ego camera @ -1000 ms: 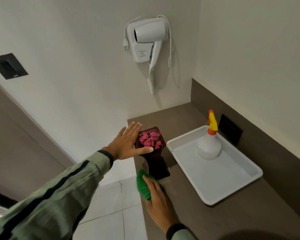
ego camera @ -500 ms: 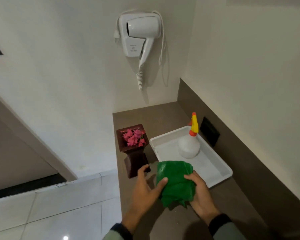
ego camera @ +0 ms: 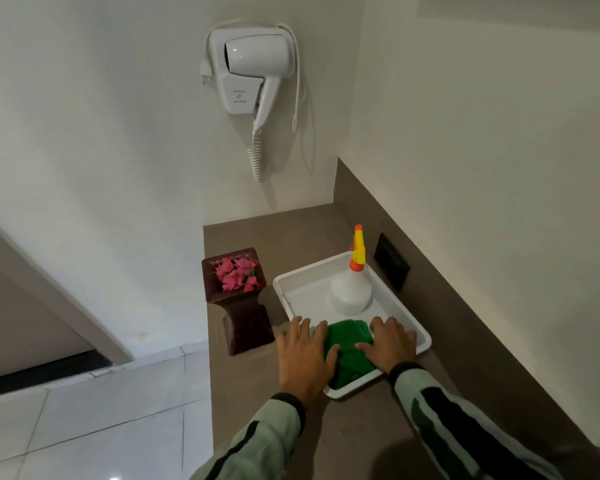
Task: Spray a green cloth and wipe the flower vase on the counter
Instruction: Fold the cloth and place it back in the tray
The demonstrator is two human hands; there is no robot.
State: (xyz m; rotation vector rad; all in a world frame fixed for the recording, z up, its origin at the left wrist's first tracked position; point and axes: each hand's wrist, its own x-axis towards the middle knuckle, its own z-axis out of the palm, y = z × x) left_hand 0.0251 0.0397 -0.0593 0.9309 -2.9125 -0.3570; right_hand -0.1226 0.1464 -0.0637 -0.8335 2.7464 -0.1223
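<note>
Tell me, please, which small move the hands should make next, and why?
Probably lift both hands away. The green cloth already lies folded in the white tray, the left hand and right hand rest flat beside it, and the vase stands alone.

At your twelve o'clock a white hair dryer (ego camera: 253, 67) hangs in its wall holder, its coiled cord (ego camera: 256, 157) dangling below. At your two o'clock a black socket plate (ego camera: 392, 261) sits in the brown backsplash. At your eight o'clock you have white floor tiles (ego camera: 94, 427) and a dark doorway gap (ego camera: 39, 374).
</note>
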